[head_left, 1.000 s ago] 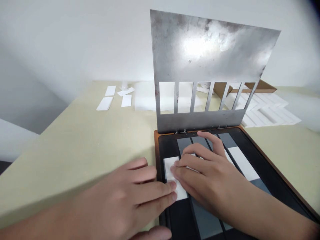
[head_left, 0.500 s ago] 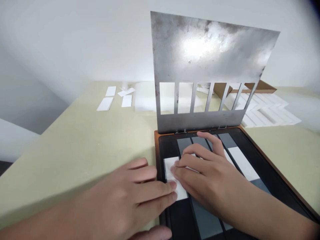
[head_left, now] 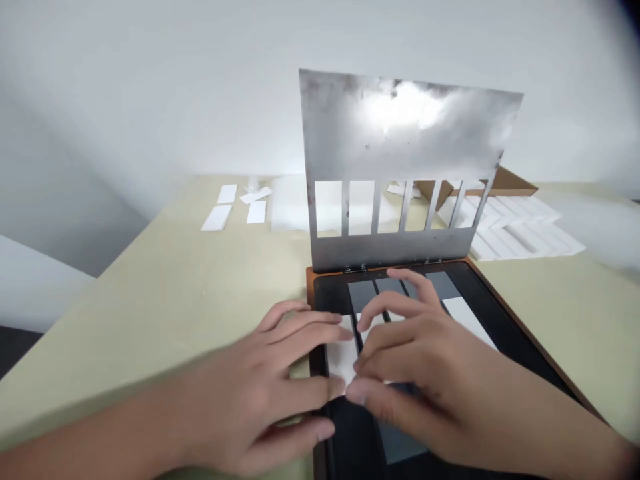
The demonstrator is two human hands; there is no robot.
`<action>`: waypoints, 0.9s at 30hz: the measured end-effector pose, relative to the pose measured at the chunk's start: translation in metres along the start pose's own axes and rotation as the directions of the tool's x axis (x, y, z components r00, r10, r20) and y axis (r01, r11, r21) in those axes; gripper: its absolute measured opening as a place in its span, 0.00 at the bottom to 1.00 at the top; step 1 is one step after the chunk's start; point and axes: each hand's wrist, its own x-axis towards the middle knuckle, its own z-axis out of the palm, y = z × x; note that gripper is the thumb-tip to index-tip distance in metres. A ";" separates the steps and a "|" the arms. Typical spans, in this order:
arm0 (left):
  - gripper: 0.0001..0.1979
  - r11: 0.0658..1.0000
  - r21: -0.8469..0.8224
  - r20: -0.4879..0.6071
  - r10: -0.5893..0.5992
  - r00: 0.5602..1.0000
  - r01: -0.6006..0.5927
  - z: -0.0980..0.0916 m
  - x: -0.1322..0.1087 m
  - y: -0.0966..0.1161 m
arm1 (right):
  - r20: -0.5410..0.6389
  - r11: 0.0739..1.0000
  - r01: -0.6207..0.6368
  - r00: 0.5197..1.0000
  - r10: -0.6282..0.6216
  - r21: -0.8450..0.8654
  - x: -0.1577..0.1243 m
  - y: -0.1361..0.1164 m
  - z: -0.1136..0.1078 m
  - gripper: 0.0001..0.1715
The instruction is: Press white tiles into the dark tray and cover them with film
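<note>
Left hand (head_left: 240, 387) open on white strip (head_left: 341, 357), right hand (head_left: 420, 353) open beside it; second strip (head_left: 467, 319) down, far grey slots (head_left: 363, 297) bare

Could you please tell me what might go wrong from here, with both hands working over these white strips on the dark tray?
The white strip could slide out of line, since the left hand and right hand are both close on it. The raised hinged steel plate might also swing down onto the hands, as I cannot see what props it up.
</note>
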 end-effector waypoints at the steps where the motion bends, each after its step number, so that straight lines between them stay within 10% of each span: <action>1: 0.08 1.000 -0.004 0.020 0.014 1.000 -0.014 0.000 0.000 -0.001 | -0.020 1.000 -0.013 1.000 0.013 0.023 -0.003 -0.003 -0.011 0.16; 8: 0.15 0.997 -0.001 0.011 -0.071 0.997 0.071 0.005 0.013 0.004 | -0.295 0.998 -0.020 0.956 0.000 -0.066 -0.019 -0.008 -0.076 0.14; 17: 0.08 0.979 0.137 -0.173 -0.128 0.977 0.152 0.026 0.032 0.016 | -0.351 0.993 -0.096 0.934 0.066 -0.068 -0.011 0.059 -0.015 0.18; 27: 0.19 0.969 0.084 -0.117 0.241 0.963 -0.233 0.024 0.025 0.020 | -0.187 0.998 -0.052 0.981 0.055 0.021 -0.019 0.045 -0.015 0.14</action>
